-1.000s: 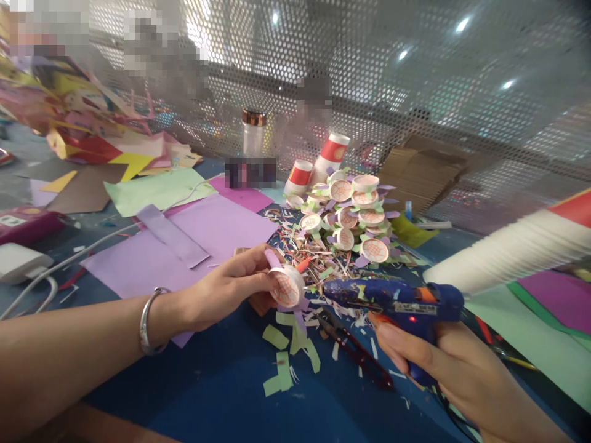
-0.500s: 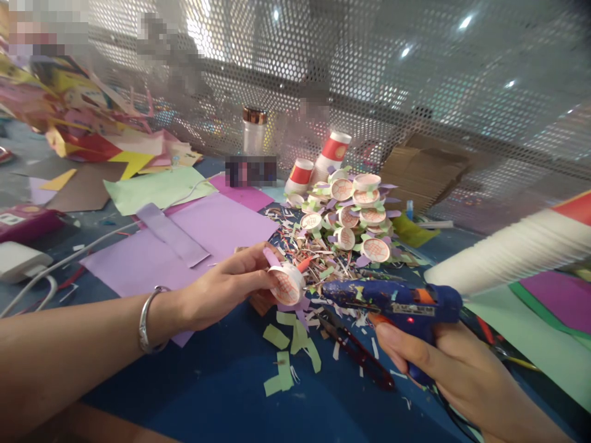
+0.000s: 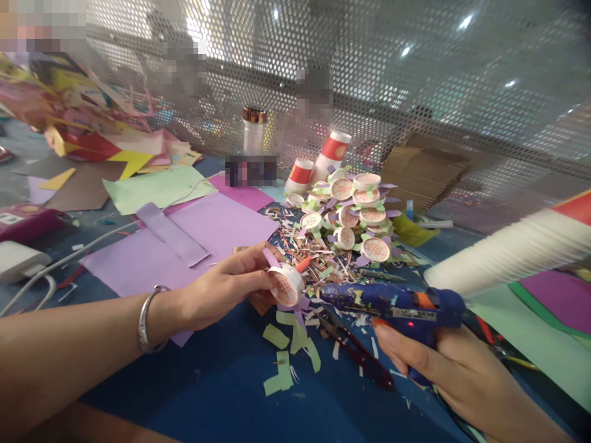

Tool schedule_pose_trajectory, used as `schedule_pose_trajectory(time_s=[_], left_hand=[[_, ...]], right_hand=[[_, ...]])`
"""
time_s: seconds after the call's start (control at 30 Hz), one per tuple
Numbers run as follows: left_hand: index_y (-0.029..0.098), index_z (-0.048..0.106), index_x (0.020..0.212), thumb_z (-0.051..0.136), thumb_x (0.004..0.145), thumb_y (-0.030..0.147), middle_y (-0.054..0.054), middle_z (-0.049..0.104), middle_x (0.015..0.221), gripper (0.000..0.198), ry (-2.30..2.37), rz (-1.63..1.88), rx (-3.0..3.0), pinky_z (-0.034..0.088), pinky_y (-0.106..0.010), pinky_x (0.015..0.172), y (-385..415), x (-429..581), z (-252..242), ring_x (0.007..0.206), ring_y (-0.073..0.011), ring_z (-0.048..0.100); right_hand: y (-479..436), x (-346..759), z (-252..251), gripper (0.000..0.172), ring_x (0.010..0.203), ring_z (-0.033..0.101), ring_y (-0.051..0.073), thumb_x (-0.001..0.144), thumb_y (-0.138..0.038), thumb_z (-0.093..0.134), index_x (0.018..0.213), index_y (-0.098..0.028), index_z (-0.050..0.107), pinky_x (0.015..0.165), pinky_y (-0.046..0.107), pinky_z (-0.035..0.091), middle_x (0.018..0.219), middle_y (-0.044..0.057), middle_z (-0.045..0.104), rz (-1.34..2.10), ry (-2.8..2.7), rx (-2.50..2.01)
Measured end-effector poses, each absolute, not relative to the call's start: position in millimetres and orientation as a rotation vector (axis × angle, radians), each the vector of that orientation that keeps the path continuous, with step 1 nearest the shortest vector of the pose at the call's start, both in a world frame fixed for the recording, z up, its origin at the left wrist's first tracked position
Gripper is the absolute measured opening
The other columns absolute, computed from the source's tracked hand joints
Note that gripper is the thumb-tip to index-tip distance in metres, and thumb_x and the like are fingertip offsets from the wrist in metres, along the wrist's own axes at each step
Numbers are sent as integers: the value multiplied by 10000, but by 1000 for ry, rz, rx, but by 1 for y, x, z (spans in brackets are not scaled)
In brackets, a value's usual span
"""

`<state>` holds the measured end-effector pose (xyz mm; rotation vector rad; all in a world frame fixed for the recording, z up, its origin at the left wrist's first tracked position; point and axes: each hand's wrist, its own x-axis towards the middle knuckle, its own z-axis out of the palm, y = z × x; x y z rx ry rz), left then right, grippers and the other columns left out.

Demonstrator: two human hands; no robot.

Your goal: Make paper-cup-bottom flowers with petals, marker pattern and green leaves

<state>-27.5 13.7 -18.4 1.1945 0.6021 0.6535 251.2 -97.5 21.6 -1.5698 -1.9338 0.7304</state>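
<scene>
Blue table [image 3: 221, 394], perforated screen [image 3: 369, 61], left hand [image 3: 226, 286] pinching paper disc [image 3: 285, 287], right hand [image 3: 455, 366] gripping glue gun [image 3: 388, 299]

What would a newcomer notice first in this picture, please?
Probably the blue glue gun in the right hand, pointing at the paper cup bottom in the left hand. Beyond them sits a pile of similar cup bottoms. A nested paper cup stack slants in at the right edge.

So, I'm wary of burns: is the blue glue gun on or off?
On, it appears: a red light glows on the glue gun, held in the right hand. How hot the nozzle is, I cannot tell.
</scene>
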Motion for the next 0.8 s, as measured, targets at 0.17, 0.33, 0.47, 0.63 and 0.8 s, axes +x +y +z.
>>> schedule_pose_trajectory(time_s=[0.17, 0.33, 0.47, 0.63, 0.8], left_hand=[[186, 549, 971, 679, 883, 348, -59, 715, 832, 226, 609, 650, 1202, 501, -290, 650, 14, -28, -18, 725, -179, 671], [187, 532, 958, 677, 877, 335, -46, 706, 818, 223, 612, 652, 1208, 490, -274, 639, 14, -27, -18, 728, -167, 666], [194, 527, 962, 664, 886, 321, -36, 704, 816, 202, 606, 647, 1202, 492, -275, 645, 14, -26, -19, 732, -165, 666], [192, 527, 941, 676, 884, 317, -31, 695, 792, 203, 582, 653, 1184, 487, -273, 637, 14, -27, -18, 693, -151, 645], [188, 542, 956, 694, 892, 317, -30, 694, 798, 209, 534, 651, 1135, 480, -246, 632, 14, -27, -18, 712, -145, 643]], right_hand=[[-96, 249, 24, 435, 548, 530, 142, 988, -497, 549, 646, -229, 568, 531, 228, 499, 596, -4, 572, 734, -1927, -1562], [-95, 248, 24, 388, 599, 570, 148, 979, -465, 570, 668, -234, 577, 566, 221, 519, 641, -2, 602, 702, -1931, -1535], [-97, 252, 22, 410, 590, 545, 151, 969, -454, 597, 630, -230, 546, 607, 232, 522, 600, -5, 565, 652, -1961, -1576], [-99, 253, 22, 397, 575, 517, 136, 989, -472, 563, 674, -232, 555, 551, 218, 482, 625, -12, 558, 662, -1958, -1572], [-95, 253, 18, 503, 534, 493, 125, 987, -530, 551, 597, -215, 523, 507, 228, 439, 569, -4, 519, 712, -1888, -1596]])
